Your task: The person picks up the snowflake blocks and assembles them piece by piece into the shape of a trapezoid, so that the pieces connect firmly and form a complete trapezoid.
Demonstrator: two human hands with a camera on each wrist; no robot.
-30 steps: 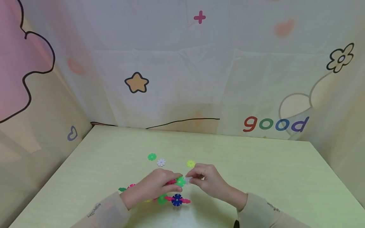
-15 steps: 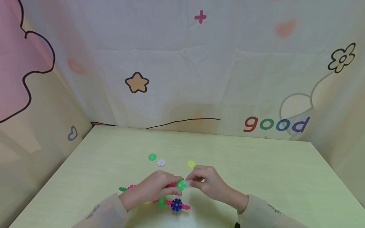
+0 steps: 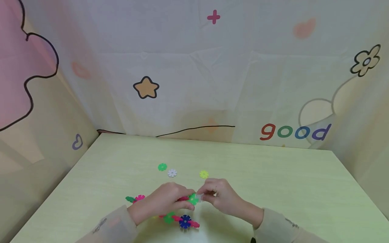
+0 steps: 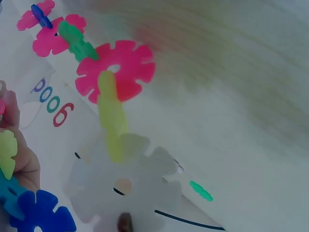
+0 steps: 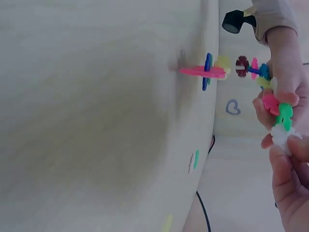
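My left hand holds a chain of slotted, flower-shaped plastic snowflake discs, gripping it near one end by a pink disc and a green disc. A translucent white disc meets the green one's edge, pinched between thumb and fingers of my right hand. The chain's other run hangs below my left hand, with a dark blue disc between pink pieces. In the left wrist view, pink disc, yellow disc and another blue disc show interlocked. My left palm hides part of the chain.
Loose on the pale table lie a green disc, a white disc and a yellow disc, just beyond my hands. A printed curtain stands behind the table's back edge.
Both hands have shifted slightly toward me, with the white disc staying at the green disc's edge. The hanging end with the dark blue disc has swung down and a little left.
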